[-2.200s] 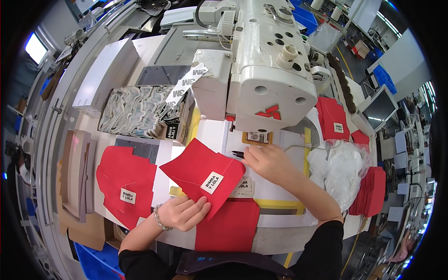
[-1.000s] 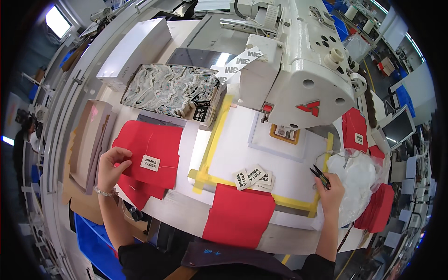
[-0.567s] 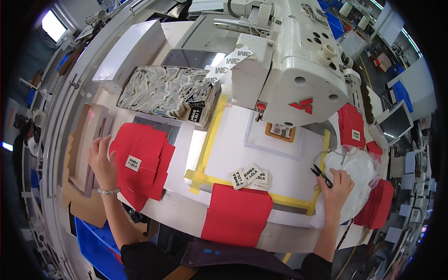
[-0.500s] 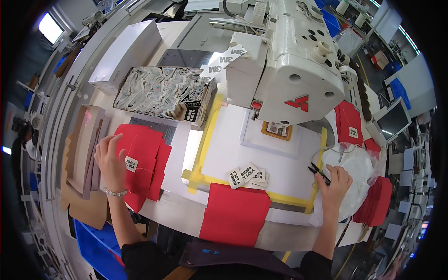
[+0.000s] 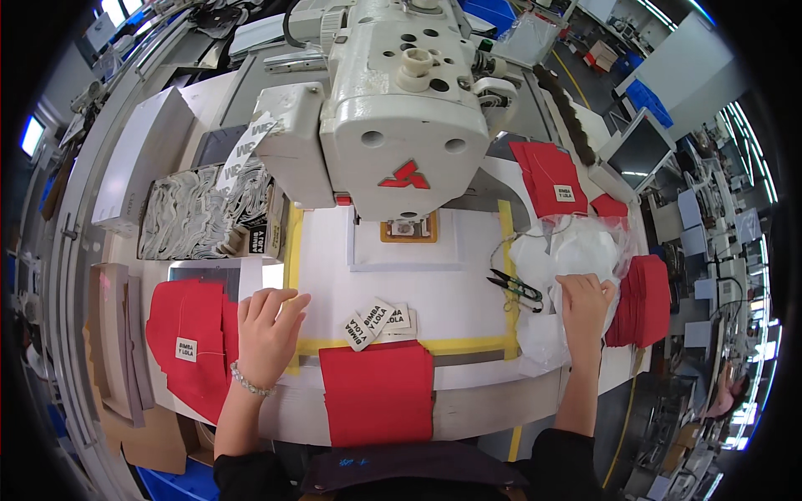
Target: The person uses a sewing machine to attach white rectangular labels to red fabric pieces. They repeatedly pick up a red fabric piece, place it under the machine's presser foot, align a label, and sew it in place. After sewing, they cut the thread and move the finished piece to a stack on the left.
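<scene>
My left hand (image 5: 269, 327), with a beaded bracelet at the wrist, hovers between the left red fabric stack (image 5: 196, 321) and the white sewing plate (image 5: 326, 288). Its fingers are apart and hold nothing. My right hand (image 5: 587, 307) is over white plastic-wrapped material (image 5: 539, 334), fingers loosely bent, with nothing seen in them. Black thread snips (image 5: 516, 286) on a cord lie just left of it, apart from the fingers. Several cream labels (image 5: 378, 317) with dark lettering rest on the plate's front edge, beside a red fabric piece (image 5: 378, 397).
A white sewing machine (image 5: 405, 125) stands over the plate, which is edged with yellow tape (image 5: 468, 344). A box of bundled labels (image 5: 278, 221), a white box (image 5: 142, 159) and an open carton (image 5: 113, 342) are at left. More red stacks (image 5: 642, 301) lie at right.
My right hand has let go of the thread snips, which now lie beside it. My left hand has moved right, away from the left red stack. The view has shifted right.
</scene>
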Demonstrator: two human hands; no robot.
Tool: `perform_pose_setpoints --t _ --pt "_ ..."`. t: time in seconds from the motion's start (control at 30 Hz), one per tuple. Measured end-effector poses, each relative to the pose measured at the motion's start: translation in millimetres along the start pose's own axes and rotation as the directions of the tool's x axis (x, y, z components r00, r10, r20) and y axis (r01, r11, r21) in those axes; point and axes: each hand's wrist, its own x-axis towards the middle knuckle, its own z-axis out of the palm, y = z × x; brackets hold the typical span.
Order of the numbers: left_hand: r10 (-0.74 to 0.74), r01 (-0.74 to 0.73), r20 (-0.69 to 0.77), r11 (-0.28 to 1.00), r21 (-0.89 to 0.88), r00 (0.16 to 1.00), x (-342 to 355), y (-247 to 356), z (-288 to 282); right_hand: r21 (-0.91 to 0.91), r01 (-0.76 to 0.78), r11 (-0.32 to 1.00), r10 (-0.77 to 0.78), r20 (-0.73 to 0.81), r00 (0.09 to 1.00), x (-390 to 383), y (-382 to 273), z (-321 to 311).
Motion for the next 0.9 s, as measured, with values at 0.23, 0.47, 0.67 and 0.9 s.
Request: perform_pose_setpoints --t 0.23,0.47,0.67,0.9 --pt "0.233 -0.225 0.043 0.963 -0.148 0.971 19 29 18 0.098 -0.001 0.995 -0.009 0.093 0.996 5 6 21" --pt "0.383 -0.372 0.041 0.913 -0.164 0.923 38 42 20 0.248 -0.046 0.968 0.001 0.176 0.984 30 10 40" --pt "0.419 -0.404 0.043 0.896 -0.185 0.907 44 46 20 0.256 -0.038 0.966 -0.01 0.184 0.983 35 13 44" --pt "0.457 -0.445 0.047 0.881 -0.161 0.888 51 48 20 0.101 0.064 0.993 -0.067 0.028 0.997 26 8 58"
